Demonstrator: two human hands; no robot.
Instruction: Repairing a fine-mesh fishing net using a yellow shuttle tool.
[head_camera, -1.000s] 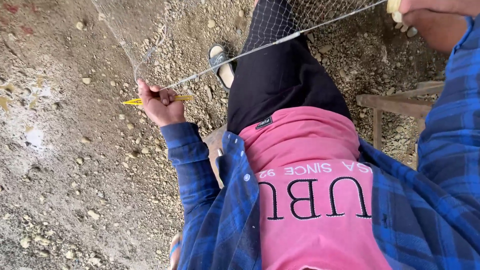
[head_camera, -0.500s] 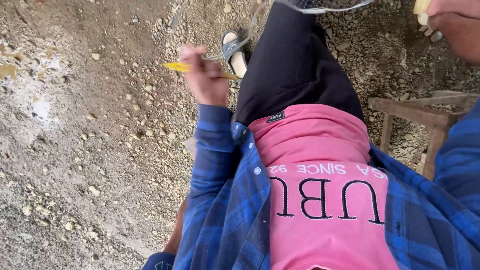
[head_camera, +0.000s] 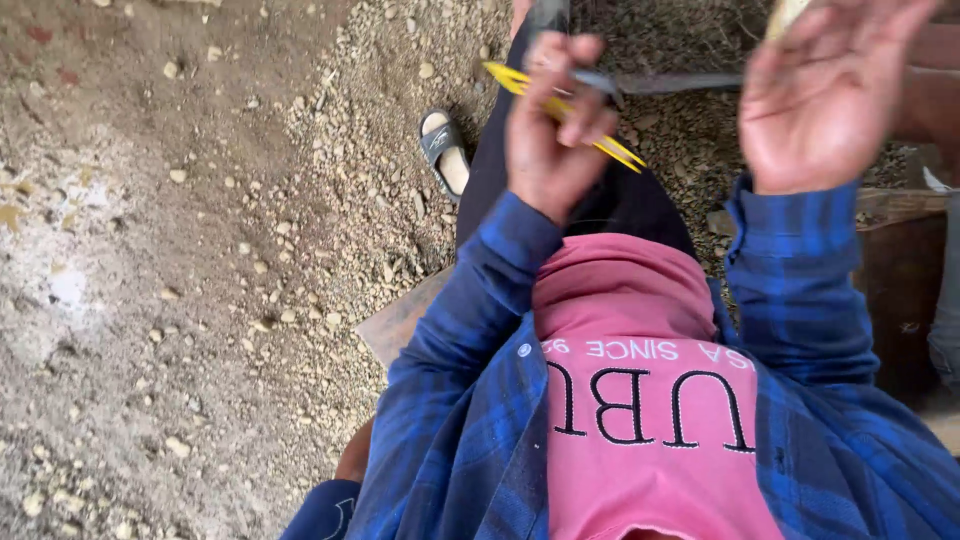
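Raised since earlier, left hand (head_camera: 548, 120) clenches the yellow netting needle (head_camera: 565, 105), pointing slantwise toward the released right hand (head_camera: 825, 95).

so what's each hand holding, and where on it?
Left hand grips a yellow netting needle around its middle. Right hand is open; a pale object at its fingertips is unclear.

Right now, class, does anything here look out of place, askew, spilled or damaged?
Nothing stands out as damaged or spilled. The left hand grips a yellow tool and a grey strand that runs toward the open right hand. The sandal sits flat on the gravel ground. The hands are blurred, so fine detail is unclear.
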